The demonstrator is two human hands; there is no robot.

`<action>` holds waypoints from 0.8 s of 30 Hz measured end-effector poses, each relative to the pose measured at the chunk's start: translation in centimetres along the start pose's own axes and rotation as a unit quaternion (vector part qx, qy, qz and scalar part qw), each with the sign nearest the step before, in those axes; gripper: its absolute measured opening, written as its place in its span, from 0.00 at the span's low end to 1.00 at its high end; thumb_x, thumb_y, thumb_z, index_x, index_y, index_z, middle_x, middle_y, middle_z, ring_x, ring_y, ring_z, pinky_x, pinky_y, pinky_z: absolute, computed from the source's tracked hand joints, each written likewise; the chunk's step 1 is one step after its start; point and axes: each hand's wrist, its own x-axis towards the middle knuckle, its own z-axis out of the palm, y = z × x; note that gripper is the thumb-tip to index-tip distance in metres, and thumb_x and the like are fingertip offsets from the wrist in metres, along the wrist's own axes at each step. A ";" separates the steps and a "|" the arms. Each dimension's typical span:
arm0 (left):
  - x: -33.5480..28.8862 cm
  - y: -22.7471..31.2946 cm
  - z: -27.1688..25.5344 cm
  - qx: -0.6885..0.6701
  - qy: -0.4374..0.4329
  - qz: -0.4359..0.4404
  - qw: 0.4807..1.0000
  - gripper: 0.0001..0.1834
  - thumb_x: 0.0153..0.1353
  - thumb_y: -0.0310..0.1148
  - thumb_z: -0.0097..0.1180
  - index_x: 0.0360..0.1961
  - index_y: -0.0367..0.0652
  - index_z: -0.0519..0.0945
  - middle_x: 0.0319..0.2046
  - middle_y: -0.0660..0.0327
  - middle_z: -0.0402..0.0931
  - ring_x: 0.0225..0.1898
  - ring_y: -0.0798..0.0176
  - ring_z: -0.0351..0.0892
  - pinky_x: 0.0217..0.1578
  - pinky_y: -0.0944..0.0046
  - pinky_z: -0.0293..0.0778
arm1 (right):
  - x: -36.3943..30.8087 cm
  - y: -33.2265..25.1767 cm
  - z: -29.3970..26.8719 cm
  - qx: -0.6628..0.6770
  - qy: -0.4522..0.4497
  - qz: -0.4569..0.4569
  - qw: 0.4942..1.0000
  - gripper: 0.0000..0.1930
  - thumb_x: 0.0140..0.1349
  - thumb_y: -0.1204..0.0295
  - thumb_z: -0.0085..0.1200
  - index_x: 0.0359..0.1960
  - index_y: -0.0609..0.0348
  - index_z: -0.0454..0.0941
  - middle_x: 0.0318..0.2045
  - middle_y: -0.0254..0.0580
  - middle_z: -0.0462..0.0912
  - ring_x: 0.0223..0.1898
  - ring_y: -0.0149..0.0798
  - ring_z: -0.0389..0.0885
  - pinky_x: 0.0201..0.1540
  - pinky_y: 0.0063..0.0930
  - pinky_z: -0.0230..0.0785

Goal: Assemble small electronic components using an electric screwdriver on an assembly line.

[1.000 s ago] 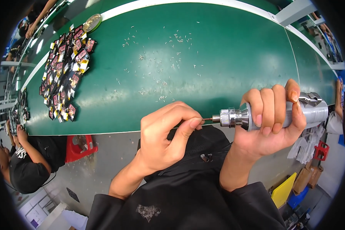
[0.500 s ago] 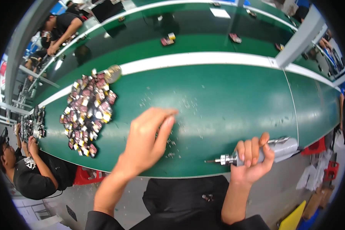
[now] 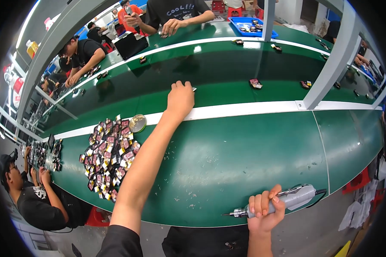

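My left hand (image 3: pixel 181 100) reaches out past the white rail onto the far green belt. Its fingers are curled down, and a small whitish edge shows beside them; the rest of what they hold is hidden. In my right hand (image 3: pixel 266 206) lies a grey electric screwdriver (image 3: pixel 294 198), its bit pointing left over the table's near edge. Tiny pale slivers (image 3: pixel 193 175) are scattered on the green table (image 3: pixel 261 150) between my arms. A heap of small black modules (image 3: pixel 109 156) with pinkish faces and white and yellow tabs lies left of my left forearm.
A round clear container (image 3: pixel 137 123) stands by the heap, near the white rail (image 3: pixel 244 108). More modules (image 3: pixel 255 83) lie spaced along the far belt. A grey post (image 3: pixel 330 64) rises at the right. Co-workers sit at the left and across, near a blue tray (image 3: pixel 251 26).
My left hand has gone from above the slivers forward across the rail to the belt. The view has tilted up. My right hand still holds the screwdriver.
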 end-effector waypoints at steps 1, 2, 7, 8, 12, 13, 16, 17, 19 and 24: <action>0.0 0.5 -0.2 0.003 -0.017 0.014 1.000 0.15 0.59 0.31 0.54 0.45 0.34 0.74 0.39 0.45 0.75 0.43 0.44 0.73 0.45 0.50 0.72 | 0.1 -0.3 -0.3 -0.002 0.005 -0.006 1.000 0.04 0.61 0.71 0.41 0.31 0.57 0.64 0.09 0.30 0.59 0.09 0.28 0.57 0.19 0.26 0.60; 0.0 0.1 -0.4 0.001 -0.020 0.018 1.000 0.15 0.59 0.31 0.54 0.45 0.34 0.74 0.39 0.45 0.75 0.43 0.44 0.73 0.45 0.50 0.72 | 0.0 -0.5 -0.5 -0.008 -0.004 0.004 1.000 0.04 0.61 0.70 0.41 0.32 0.56 0.65 0.09 0.31 0.59 0.10 0.28 0.57 0.20 0.27 0.59; -2.9 2.9 -4.4 -0.112 0.044 0.174 0.977 0.14 0.58 0.24 0.51 0.45 0.34 0.76 0.41 0.48 0.75 0.44 0.47 0.74 0.46 0.53 0.73 | 0.0 -1.0 0.0 0.000 0.011 0.010 1.000 0.04 0.61 0.71 0.41 0.32 0.56 0.65 0.09 0.30 0.59 0.10 0.27 0.58 0.21 0.27 0.61; -4.7 4.9 -5.7 -0.138 0.050 0.220 0.964 0.14 0.57 0.22 0.51 0.46 0.33 0.76 0.42 0.48 0.75 0.45 0.47 0.74 0.47 0.54 0.72 | -0.1 -1.3 -0.2 0.003 0.002 0.016 1.000 0.04 0.61 0.70 0.41 0.32 0.56 0.65 0.09 0.30 0.60 0.10 0.27 0.58 0.21 0.27 0.61; -14.3 11.4 -9.0 -0.206 -0.024 0.392 0.896 0.20 0.48 0.23 0.55 0.45 0.27 0.75 0.46 0.45 0.75 0.47 0.48 0.75 0.46 0.56 0.75 | -2.1 -2.5 -0.8 0.005 0.024 0.036 0.999 0.04 0.61 0.71 0.41 0.32 0.55 0.65 0.09 0.29 0.60 0.10 0.28 0.60 0.22 0.27 0.61; -16.6 12.2 -9.8 -0.200 -0.037 0.416 0.886 0.21 0.47 0.23 0.55 0.45 0.26 0.76 0.47 0.44 0.74 0.47 0.48 0.75 0.46 0.57 0.75 | -2.7 -2.7 -0.9 0.009 0.023 0.046 0.999 0.04 0.62 0.70 0.41 0.32 0.55 0.65 0.09 0.29 0.60 0.10 0.28 0.61 0.22 0.27 0.62; -20.8 13.9 -10.1 -0.203 -0.048 0.437 0.875 0.24 0.45 0.22 0.58 0.47 0.28 0.76 0.51 0.46 0.73 0.46 0.47 0.75 0.41 0.57 0.78 | -4.6 -2.9 -0.9 0.019 0.014 0.062 0.998 0.04 0.62 0.70 0.40 0.32 0.55 0.65 0.09 0.28 0.60 0.10 0.28 0.60 0.21 0.27 0.63; -21.2 14.2 -10.0 -0.216 -0.040 0.432 0.875 0.24 0.44 0.21 0.58 0.47 0.28 0.76 0.51 0.46 0.73 0.46 0.47 0.75 0.39 0.57 0.78 | -5.2 -3.1 -1.0 0.017 0.021 0.068 0.997 0.05 0.62 0.69 0.40 0.33 0.55 0.65 0.09 0.28 0.61 0.10 0.28 0.61 0.22 0.27 0.62; -21.6 14.4 -10.1 -0.270 -0.066 0.408 0.870 0.23 0.44 0.20 0.59 0.46 0.27 0.76 0.50 0.45 0.74 0.45 0.47 0.75 0.35 0.59 0.79 | -5.9 -2.9 -1.2 0.015 0.026 0.081 0.996 0.05 0.62 0.69 0.40 0.33 0.55 0.65 0.09 0.28 0.61 0.10 0.28 0.61 0.22 0.27 0.62; -21.9 14.7 -10.8 -0.337 -0.118 0.372 0.857 0.18 0.44 0.19 0.58 0.40 0.27 0.77 0.46 0.47 0.76 0.43 0.48 0.76 0.31 0.59 0.79 | -6.7 -2.4 -1.4 -0.003 -0.010 0.109 0.994 0.05 0.62 0.68 0.40 0.34 0.54 0.66 0.09 0.28 0.61 0.10 0.28 0.60 0.23 0.27 0.62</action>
